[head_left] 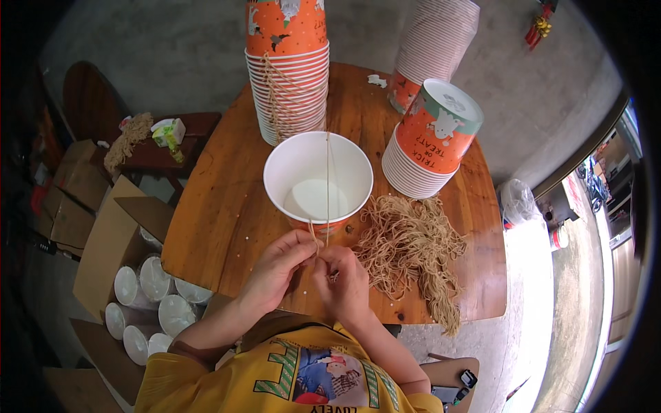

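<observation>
Far L: open carton [103,244] w/ wrapped tubs, next to the tabletop [213,234]. L hand [286,260] pinches cord by the near rim; behind it, tall tub stack [288,93] w/ cords hanging down its side. Mid: paper tub [301,172], mouth up, cord [328,175] taut from far rim across to the hands. R hand [343,272] pinches cord too, fingertips close to L's; any knot's too small to tell. Prob. best: keep tension even, don't pull so hard the rim bends. R: loose cord heap [410,244], upturned tub stack [437,138] behind.
</observation>
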{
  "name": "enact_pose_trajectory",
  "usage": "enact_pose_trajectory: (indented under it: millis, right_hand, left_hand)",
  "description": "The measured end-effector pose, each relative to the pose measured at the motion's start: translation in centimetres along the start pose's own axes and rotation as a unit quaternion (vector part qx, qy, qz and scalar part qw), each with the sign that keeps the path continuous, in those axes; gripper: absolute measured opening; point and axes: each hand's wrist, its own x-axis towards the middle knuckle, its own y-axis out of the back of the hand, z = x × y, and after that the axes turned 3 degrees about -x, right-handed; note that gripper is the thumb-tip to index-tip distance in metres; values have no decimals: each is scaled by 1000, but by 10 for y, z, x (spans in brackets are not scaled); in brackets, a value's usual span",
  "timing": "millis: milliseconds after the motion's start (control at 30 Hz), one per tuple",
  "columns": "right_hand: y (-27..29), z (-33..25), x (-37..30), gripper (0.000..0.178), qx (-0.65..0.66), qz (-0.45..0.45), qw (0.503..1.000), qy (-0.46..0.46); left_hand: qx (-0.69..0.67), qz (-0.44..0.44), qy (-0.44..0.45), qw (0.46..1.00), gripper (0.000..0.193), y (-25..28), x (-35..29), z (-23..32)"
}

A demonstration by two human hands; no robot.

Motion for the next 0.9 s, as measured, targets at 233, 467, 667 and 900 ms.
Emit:
enact_pose_trajectory:
  millis: [233,467,667,900]
  right_hand:
    - [3,0,2,33,-21,-49,994,95]
    - [8,1,10,37,-13,-81,980,183]
    - [17,5,13,26,-53,-158,966,196]
    - [10,6,18,29,-52,-147,963,222]
  left_hand:
    - [-43,21,10,999,8,2,1,-1]
    - [-28,64,-12,997,11,-7,12,12]
    - [26,65,-41,997,9,4,19,21]
    - [100,107,-60,987,12,8,23,21]
